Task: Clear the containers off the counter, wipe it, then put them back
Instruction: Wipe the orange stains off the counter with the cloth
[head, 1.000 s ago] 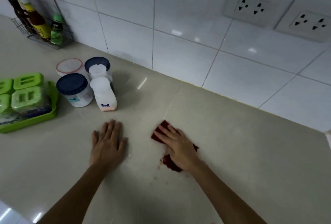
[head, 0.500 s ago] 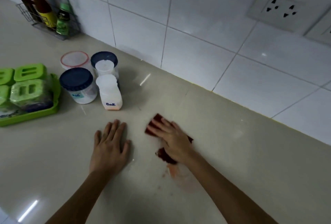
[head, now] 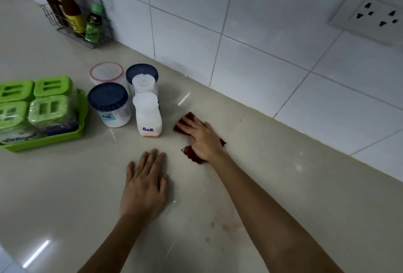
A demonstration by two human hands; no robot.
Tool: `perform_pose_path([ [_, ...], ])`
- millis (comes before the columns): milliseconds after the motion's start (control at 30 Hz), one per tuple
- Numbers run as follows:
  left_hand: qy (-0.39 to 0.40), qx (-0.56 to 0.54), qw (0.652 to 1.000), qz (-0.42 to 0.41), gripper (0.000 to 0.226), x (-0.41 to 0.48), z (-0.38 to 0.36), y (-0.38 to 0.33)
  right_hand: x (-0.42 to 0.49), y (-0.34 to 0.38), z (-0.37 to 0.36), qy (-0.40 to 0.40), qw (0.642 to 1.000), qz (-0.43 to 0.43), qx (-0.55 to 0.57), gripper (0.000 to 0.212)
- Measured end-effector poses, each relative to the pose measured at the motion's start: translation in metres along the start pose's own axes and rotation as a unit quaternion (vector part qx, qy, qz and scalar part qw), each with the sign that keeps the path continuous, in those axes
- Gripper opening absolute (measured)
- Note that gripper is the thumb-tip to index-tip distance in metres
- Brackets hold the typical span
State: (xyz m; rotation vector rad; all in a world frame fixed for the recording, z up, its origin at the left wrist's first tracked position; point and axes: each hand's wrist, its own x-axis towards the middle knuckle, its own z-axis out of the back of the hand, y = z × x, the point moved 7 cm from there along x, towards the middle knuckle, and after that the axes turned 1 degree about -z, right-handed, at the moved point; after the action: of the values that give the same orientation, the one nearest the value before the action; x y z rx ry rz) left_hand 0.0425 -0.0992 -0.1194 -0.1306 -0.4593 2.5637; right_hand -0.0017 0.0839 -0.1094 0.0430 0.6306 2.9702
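My right hand (head: 201,137) presses flat on a dark red cloth (head: 192,155) on the beige counter (head: 283,185), just right of the containers. My left hand (head: 145,185) lies flat and spread on the counter in front, holding nothing. A white bottle labelled Salt (head: 148,117) stands nearest the cloth. Behind it is a smaller white-capped jar (head: 144,84), a blue-lidded jar (head: 109,104), another blue-lidded jar (head: 130,72) and a red-rimmed clear tub (head: 106,73).
A green tray (head: 54,137) holds several green-lidded boxes at the left. A wire rack (head: 87,41) of sauce bottles stands in the back corner by the tiled wall. A wall socket (head: 370,21) is at upper right. Faint reddish smears (head: 224,227) mark the counter near my right forearm.
My right hand has slid the cloth away from me and leftward, closer to the Salt bottle, leaving smears behind. My left hand has stayed flat on the counter.
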Motion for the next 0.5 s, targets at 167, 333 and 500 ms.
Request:
perform_pose_path([
  [167,-0.014,-0.072,0.997,-0.012,0.073,-0.003,0.007,-0.001,-0.112,0.009,-0.01,0.081,0.991,0.11,0.008,0.064],
  [333,0.03,-0.091,0.993,-0.074,0.068,-0.015,0.011,0.01,-0.155,-0.049,0.015,0.091,0.995,0.032,0.015,0.066],
  [500,0.045,0.057,0.994,-0.083,0.057,-0.042,0.007,0.031,-0.101,-0.01,0.001,0.014,0.995,-0.092,0.043,0.069],
])
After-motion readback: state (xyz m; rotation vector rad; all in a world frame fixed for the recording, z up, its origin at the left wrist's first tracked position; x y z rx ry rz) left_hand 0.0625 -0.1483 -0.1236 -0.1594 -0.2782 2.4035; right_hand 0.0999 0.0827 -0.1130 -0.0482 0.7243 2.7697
